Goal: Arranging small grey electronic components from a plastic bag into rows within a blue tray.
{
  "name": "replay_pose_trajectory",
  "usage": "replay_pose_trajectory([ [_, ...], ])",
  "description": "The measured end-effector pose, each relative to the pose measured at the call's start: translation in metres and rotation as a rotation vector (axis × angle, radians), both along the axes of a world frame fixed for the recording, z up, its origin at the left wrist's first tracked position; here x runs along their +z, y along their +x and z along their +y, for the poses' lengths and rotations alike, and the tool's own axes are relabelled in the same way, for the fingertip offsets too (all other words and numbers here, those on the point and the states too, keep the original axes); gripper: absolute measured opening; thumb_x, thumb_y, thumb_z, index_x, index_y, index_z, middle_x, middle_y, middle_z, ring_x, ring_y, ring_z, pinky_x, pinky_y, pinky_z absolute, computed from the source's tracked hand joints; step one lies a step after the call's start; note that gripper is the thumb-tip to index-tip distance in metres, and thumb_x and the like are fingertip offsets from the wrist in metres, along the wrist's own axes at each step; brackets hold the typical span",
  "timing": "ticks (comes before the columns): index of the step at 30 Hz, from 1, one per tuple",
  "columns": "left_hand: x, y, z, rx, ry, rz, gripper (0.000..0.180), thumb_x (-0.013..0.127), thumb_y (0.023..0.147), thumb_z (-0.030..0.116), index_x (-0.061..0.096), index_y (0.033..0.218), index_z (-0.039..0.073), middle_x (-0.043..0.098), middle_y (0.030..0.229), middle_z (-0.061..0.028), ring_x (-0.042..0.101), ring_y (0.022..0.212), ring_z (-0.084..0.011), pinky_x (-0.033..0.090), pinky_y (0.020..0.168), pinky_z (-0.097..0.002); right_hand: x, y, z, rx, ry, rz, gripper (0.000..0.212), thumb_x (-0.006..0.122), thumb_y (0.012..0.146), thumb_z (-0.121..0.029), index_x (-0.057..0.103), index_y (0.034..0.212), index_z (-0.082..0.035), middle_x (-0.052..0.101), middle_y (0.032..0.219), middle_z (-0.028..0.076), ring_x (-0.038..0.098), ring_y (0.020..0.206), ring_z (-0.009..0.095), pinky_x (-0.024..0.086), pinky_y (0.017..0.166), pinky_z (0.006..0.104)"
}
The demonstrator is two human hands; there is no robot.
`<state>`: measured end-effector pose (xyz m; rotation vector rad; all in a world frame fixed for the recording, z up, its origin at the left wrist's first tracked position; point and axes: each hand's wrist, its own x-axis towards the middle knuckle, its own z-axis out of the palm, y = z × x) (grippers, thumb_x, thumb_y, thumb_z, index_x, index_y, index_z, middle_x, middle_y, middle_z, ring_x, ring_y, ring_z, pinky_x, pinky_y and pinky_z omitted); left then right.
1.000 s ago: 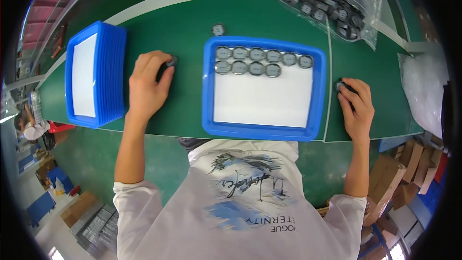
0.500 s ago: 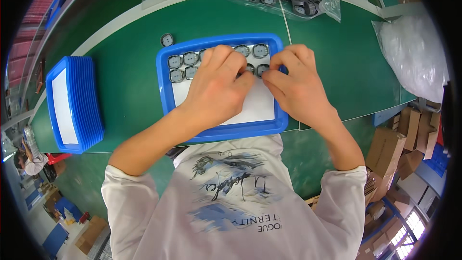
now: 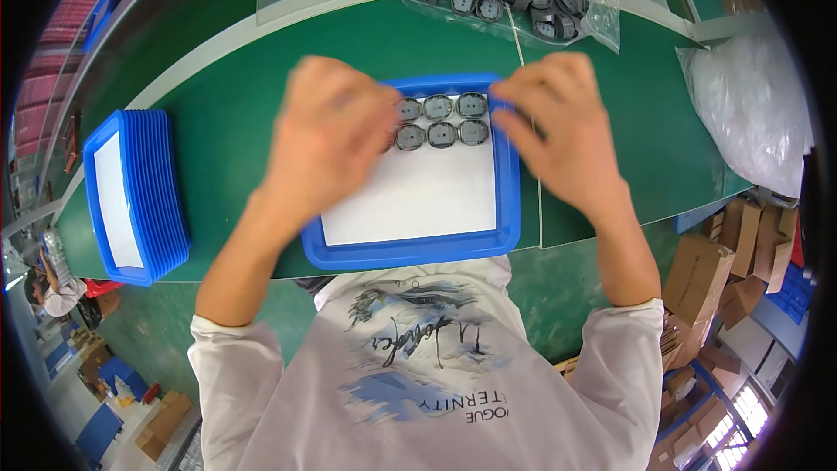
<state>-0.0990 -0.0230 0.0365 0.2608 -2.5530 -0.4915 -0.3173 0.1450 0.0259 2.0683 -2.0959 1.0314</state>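
On the green table in front of me lies a blue tray [image 3: 401,257] with a white sheet [image 3: 410,201] on its bottom. Two rows of small grey-black plastic parts [image 3: 441,134] stand along its far side. My left hand [image 3: 336,135] is over the tray's far left corner, covering the parts there; motion smears its fingers, so any hold is hidden. By the right rim hovers my right hand [image 3: 562,126], thumb and forefinger apart, with nothing visible between them.
A clear plastic bag [image 3: 602,17] full of similar parts [image 3: 488,7] lies beyond the tray. At the left stands a nested stack of blue trays [image 3: 161,196]. A whitish plastic bag [image 3: 745,109] sits at the far right, above cardboard boxes [image 3: 702,275].
My left hand has moved left, off the middle parts, and my right hand slightly right, off the end part. The loose part beyond the tray's left corner is no longer visible.
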Motion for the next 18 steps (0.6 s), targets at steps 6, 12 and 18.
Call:
replay_pose_trajectory([
  [6,0.009,0.036,-0.073,0.271,0.355,-0.296,0.026,0.069,0.089,0.006,0.073,0.114,0.004,0.066,0.106,-0.0102,0.063,0.092,-0.0238,0.052,0.082,-0.0329,0.002,-0.045,-0.070,-0.187,-0.125,0.249,0.023,0.077,0.084,-0.014,0.073,0.105,-0.005,0.066,0.101,0.011,0.057,0.104,0.035,0.047,0.093,0.0425],
  [12,0.003,0.046,-0.088,0.120,0.424,-0.368,0.018,0.065,0.090,-0.001,0.070,0.108,0.001,0.063,0.104,-0.0078,0.060,0.086,-0.0189,0.050,0.079,-0.0302,-0.012,-0.069,-0.102,-0.108,-0.089,0.312,0.023,0.076,0.088,-0.017,0.070,0.105,-0.002,0.068,0.097,0.013,0.062,0.098,0.033,0.050,0.087,0.0403],
  [18,0.005,0.082,-0.081,0.264,0.321,-0.353,0.018,0.066,0.091,0.001,0.071,0.108,0.002,0.065,0.103,-0.0116,0.067,0.090,-0.0276,0.054,0.080,-0.0364,-0.022,-0.069,-0.102,-0.231,-0.096,0.116,0.027,0.074,0.092,-0.019,0.067,0.110,0.000,0.071,0.100,0.014,0.069,0.088,0.029,0.054,0.078,0.0388],
])
